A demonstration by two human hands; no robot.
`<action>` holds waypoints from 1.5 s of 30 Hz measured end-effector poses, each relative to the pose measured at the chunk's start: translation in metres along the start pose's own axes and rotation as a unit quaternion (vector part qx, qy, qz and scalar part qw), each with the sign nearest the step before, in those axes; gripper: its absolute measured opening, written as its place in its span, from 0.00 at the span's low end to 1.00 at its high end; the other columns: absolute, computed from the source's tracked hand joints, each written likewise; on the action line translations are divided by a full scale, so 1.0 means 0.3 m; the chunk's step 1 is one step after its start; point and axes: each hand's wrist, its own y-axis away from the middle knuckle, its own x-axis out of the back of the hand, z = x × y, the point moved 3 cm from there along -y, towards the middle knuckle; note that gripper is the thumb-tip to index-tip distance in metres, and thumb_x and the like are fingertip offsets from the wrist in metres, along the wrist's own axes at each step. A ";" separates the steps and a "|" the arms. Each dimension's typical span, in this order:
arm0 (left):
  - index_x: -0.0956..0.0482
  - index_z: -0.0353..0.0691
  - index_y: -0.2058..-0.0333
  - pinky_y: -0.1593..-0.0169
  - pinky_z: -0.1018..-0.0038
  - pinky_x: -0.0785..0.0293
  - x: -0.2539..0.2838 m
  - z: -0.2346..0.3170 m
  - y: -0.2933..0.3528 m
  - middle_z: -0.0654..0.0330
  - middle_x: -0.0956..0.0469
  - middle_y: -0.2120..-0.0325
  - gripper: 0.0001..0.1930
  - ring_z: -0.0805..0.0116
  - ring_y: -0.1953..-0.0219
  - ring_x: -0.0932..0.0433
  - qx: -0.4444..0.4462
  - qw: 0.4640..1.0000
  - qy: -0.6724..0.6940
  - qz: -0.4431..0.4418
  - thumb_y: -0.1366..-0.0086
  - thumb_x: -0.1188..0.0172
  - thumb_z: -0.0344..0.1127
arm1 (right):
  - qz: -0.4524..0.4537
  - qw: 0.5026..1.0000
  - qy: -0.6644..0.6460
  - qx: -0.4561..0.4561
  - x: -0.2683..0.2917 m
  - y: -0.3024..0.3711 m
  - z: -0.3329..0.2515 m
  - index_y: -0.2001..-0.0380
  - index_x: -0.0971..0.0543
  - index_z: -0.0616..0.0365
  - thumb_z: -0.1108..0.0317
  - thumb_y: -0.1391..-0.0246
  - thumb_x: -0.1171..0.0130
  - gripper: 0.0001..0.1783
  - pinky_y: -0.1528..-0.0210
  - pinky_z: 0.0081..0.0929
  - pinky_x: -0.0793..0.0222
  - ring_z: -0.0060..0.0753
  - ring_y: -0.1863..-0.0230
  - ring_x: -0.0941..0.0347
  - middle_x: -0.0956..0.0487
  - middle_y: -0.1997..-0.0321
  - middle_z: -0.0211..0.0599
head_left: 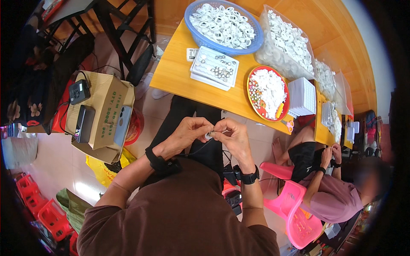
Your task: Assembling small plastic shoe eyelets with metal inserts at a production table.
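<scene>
Above my lap, my left hand (188, 134) and my right hand (234, 138) meet, fingertips pinched together on a small white-and-silver piece (208, 135). The fingers cover most of it, so its kind is not plain. Ahead on the yellow table (175, 70) lies a stack of white trays (205, 81); the top one carries several small round silver parts (221, 72). To its right sits a round red tray (248, 91) heaped with small white pieces (269, 91) and small silver parts.
A blue basket (232, 51) and a clear tub (273, 59) hold white plastic pieces. White stacked trays (302, 96) and scissors (288, 125) lie right. A cardboard box (109, 111) stands left. At right, a person (333, 198) works beside a pink chair (288, 198).
</scene>
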 end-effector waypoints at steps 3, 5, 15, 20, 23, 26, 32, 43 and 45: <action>0.22 0.36 0.64 0.67 0.85 0.29 -0.002 0.007 0.002 0.67 0.24 0.73 0.11 0.82 0.72 0.27 0.000 1.000 0.018 0.005 0.36 0.47 0.37 | 0.029 0.986 0.141 0.086 -0.016 0.017 -0.061 0.72 0.23 0.64 0.82 0.59 0.38 0.08 0.74 0.19 0.32 0.25 0.73 0.28 0.27 0.74 0.34; 0.22 0.36 0.64 0.66 0.85 0.29 -0.006 0.011 0.000 0.66 0.24 0.72 0.11 0.82 0.72 0.27 0.000 0.999 0.044 0.014 0.36 0.47 0.37 | 0.065 0.965 0.194 0.165 -0.035 0.032 -0.084 0.72 0.23 0.64 0.81 0.58 0.39 0.07 0.73 0.21 0.32 0.29 0.73 0.28 0.28 0.74 0.36; 0.23 0.36 0.62 0.63 0.83 0.27 -0.011 -0.013 -0.006 0.65 0.24 0.68 0.10 0.81 0.68 0.27 -0.006 0.994 0.109 0.008 0.35 0.48 0.36 | 0.073 0.946 0.220 0.225 -0.034 0.040 -0.079 0.69 0.24 0.65 0.82 0.55 0.43 0.07 0.72 0.24 0.34 0.35 0.73 0.30 0.30 0.73 0.40; 0.23 0.36 0.62 0.64 0.84 0.28 -0.015 -0.014 0.009 0.66 0.24 0.68 0.10 0.81 0.68 0.27 -0.010 0.995 0.094 0.017 0.35 0.48 0.36 | 0.058 0.988 0.085 0.115 -0.026 0.030 -0.030 0.72 0.25 0.64 0.83 0.55 0.42 0.06 0.73 0.18 0.36 0.23 0.72 0.31 0.30 0.73 0.33; 0.23 0.36 0.62 0.63 0.84 0.29 -0.023 0.014 0.021 0.65 0.24 0.68 0.10 0.81 0.68 0.27 -0.028 0.997 0.071 0.009 0.35 0.48 0.35 | 0.061 0.992 0.069 0.087 -0.031 0.030 -0.025 0.73 0.25 0.63 0.83 0.55 0.42 0.06 0.71 0.14 0.35 0.16 0.70 0.32 0.30 0.73 0.28; 0.23 0.36 0.62 0.63 0.84 0.29 -0.027 0.027 0.026 0.65 0.24 0.68 0.10 0.81 0.68 0.27 -0.026 0.998 0.049 0.023 0.35 0.49 0.35 | 0.077 0.995 -0.012 0.069 -0.035 0.025 -0.011 0.69 0.26 0.63 0.83 0.53 0.43 0.07 0.69 0.13 0.34 0.15 0.69 0.32 0.31 0.73 0.27; 0.24 0.35 0.61 0.63 0.84 0.29 -0.038 0.030 0.011 0.64 0.25 0.68 0.11 0.81 0.67 0.28 -0.018 0.990 0.143 0.013 0.34 0.50 0.36 | 0.079 0.987 -0.127 0.056 -0.022 0.040 -0.055 0.66 0.27 0.62 0.84 0.54 0.42 0.11 0.68 0.14 0.32 0.15 0.68 0.32 0.30 0.72 0.27; 0.25 0.36 0.63 0.64 0.81 0.29 -0.018 -0.027 -0.023 0.64 0.25 0.69 0.10 0.78 0.68 0.27 0.027 0.993 0.108 0.040 0.34 0.50 0.35 | 0.137 0.985 -0.018 0.102 -0.042 -0.004 0.059 0.68 0.26 0.59 0.79 0.55 0.39 0.10 0.75 0.10 0.42 0.11 0.75 0.38 0.34 0.73 0.24; 0.25 0.36 0.62 0.64 0.81 0.28 -0.023 -0.030 -0.039 0.63 0.25 0.69 0.10 0.78 0.68 0.27 0.039 0.991 0.129 0.027 0.34 0.50 0.35 | 0.146 0.985 -0.027 0.084 -0.020 0.006 0.039 0.67 0.26 0.59 0.78 0.55 0.40 0.09 0.75 0.11 0.41 0.12 0.75 0.38 0.33 0.73 0.25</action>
